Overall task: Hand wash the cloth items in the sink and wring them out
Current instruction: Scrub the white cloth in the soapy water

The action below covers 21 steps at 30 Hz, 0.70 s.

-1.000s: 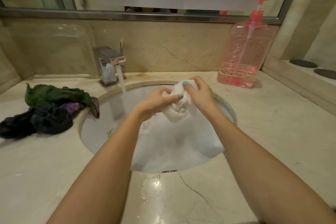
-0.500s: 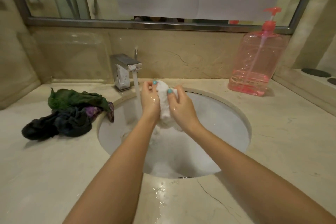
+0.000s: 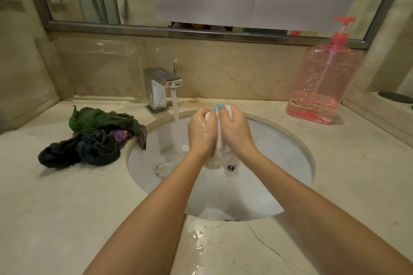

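Cloth [image 3: 216, 162] between left hand [image 3: 202, 133], right hand [image 3: 235, 131]

Marble counter [image 3: 67, 207]: dark cloth heap [image 3: 93, 138] left, pink pump bottle [image 3: 321, 87] right.

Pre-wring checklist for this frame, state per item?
1. Both hands on the white cloth: ok. The left hand and right hand each have a grip on it.
2. Cloth over the sink: ok.
3. Water reaching the cloth: not ok. The stream from the tap falls beside the left hand and misses it.
4. Soap rinsed out: cannot tell.
5. Dark cloth pile clear of the hands: ok. It lies on the counter, left of the sink.
6. Counter front dry: not ok. There is a puddle.
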Each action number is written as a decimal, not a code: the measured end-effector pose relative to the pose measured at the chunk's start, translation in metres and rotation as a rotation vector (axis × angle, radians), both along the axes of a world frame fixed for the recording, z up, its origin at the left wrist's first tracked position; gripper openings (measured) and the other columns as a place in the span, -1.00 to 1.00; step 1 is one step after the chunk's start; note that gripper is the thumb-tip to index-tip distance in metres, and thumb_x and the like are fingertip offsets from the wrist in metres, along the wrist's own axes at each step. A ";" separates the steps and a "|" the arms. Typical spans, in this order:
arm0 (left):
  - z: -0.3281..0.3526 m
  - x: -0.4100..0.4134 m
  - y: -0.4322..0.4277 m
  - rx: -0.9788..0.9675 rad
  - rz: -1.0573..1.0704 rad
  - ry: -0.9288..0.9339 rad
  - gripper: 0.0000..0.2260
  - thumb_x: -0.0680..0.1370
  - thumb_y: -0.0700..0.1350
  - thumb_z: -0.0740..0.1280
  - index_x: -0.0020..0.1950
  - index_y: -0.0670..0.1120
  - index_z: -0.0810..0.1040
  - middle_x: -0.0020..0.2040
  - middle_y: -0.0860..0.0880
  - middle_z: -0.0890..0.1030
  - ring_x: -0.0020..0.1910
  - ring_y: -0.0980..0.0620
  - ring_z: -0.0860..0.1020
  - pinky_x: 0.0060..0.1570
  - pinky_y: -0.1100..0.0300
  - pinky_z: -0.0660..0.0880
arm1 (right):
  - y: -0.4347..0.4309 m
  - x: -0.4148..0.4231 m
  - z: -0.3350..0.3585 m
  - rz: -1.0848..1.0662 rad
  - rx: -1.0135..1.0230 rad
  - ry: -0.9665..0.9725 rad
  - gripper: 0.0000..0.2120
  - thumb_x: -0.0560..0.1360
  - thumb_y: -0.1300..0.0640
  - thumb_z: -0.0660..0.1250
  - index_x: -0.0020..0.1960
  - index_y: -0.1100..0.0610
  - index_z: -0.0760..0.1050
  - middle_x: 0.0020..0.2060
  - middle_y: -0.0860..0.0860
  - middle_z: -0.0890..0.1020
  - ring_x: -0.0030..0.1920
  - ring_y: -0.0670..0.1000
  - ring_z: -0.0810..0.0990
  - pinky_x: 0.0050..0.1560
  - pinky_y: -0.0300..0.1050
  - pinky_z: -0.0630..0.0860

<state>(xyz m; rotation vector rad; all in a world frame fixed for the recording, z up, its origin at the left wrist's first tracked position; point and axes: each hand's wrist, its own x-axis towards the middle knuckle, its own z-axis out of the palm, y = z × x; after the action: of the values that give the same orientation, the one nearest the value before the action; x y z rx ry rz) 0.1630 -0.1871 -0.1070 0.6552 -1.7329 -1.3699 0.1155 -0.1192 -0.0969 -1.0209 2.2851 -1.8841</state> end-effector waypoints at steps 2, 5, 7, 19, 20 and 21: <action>0.001 -0.001 0.005 0.033 -0.121 0.025 -0.73 0.60 -0.10 0.28 -0.27 -0.11 0.32 -0.36 -0.04 0.35 -0.35 0.05 0.30 -0.41 0.27 0.26 | 0.001 -0.009 0.000 -0.039 0.045 0.010 -0.71 0.65 0.05 0.12 -0.24 0.07 0.38 -0.32 -0.06 0.50 -0.28 -0.09 0.46 -0.30 -0.20 0.33; 0.006 0.005 0.000 0.057 -0.238 0.059 -0.78 0.61 -0.08 0.30 -0.18 -0.12 0.37 -0.29 -0.08 0.34 -0.32 0.05 0.33 -0.36 0.23 0.30 | 0.006 -0.021 -0.007 -0.049 0.115 -0.064 -0.69 0.66 0.00 0.08 -0.19 0.10 0.39 -0.28 -0.03 0.50 -0.27 -0.08 0.46 -0.31 -0.20 0.34; 0.010 0.012 -0.018 0.076 -0.146 0.102 -0.75 0.62 -0.10 0.27 -0.22 -0.10 0.33 -0.31 -0.04 0.33 -0.36 0.07 0.30 -0.38 0.28 0.28 | 0.005 -0.026 -0.009 -0.020 0.082 -0.102 -0.67 0.66 -0.03 0.08 -0.13 0.16 0.39 -0.27 0.02 0.47 -0.25 -0.03 0.43 -0.21 -0.12 0.37; -0.015 0.026 -0.102 0.382 0.241 0.093 -0.74 0.66 -0.11 0.17 -0.24 -0.06 0.33 -0.30 -0.02 0.38 -0.34 0.05 0.34 -0.33 0.17 0.32 | -0.102 -0.005 -0.014 0.150 -0.009 -0.570 -0.82 0.64 0.12 0.18 0.14 0.18 0.48 -0.04 0.11 0.58 0.01 0.11 0.57 0.00 -0.06 0.49; -0.017 0.026 -0.104 0.438 0.252 0.103 -0.75 0.67 -0.09 0.16 -0.22 -0.05 0.34 -0.27 -0.04 0.39 -0.30 0.03 0.36 -0.26 0.16 0.35 | -0.105 0.000 -0.020 0.186 -0.026 -0.591 -0.81 0.65 0.10 0.16 0.14 0.17 0.48 -0.02 0.10 0.59 0.02 0.08 0.57 -0.01 -0.09 0.50; -0.018 0.027 -0.107 0.484 0.251 0.123 -0.77 0.67 -0.08 0.14 -0.19 -0.05 0.36 -0.24 -0.06 0.41 -0.24 0.00 0.39 -0.18 0.13 0.38 | -0.110 0.003 -0.023 0.216 -0.039 -0.595 -0.78 0.66 0.08 0.15 0.18 0.18 0.48 0.04 0.09 0.60 0.06 0.07 0.58 0.01 -0.11 0.50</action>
<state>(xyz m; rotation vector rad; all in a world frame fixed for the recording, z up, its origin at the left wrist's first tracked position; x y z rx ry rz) 0.1903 -0.2942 -0.1245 0.9921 -1.1784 -1.6207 0.1181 -0.2289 -0.1195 -0.5683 1.7347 -1.8287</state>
